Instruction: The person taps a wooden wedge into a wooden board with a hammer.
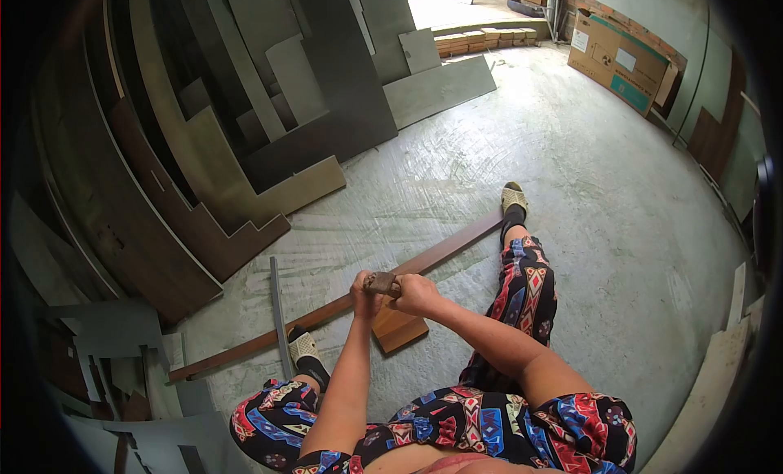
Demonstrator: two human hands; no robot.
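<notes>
In front of me, my left hand (366, 296) and my right hand (418, 295) are close together, both closed around a small dark brown tool (381, 283). Its exact kind is not clear, as fingers cover much of it. Beneath the hands a long brown wooden strip (457, 244) runs diagonally along the floor, from the lower left up to my right foot. An orange-brown wooden block (401, 331) lies just below my right hand, partly hidden by it. Whether the tool touches the strip cannot be made out.
Large boards (342, 83) lean along the left wall. A thin grey strip (279, 311) lies across the long strip near my left foot (302, 343). My right foot (514, 198) is at its far end. A cardboard box (616, 62) stands at the back right.
</notes>
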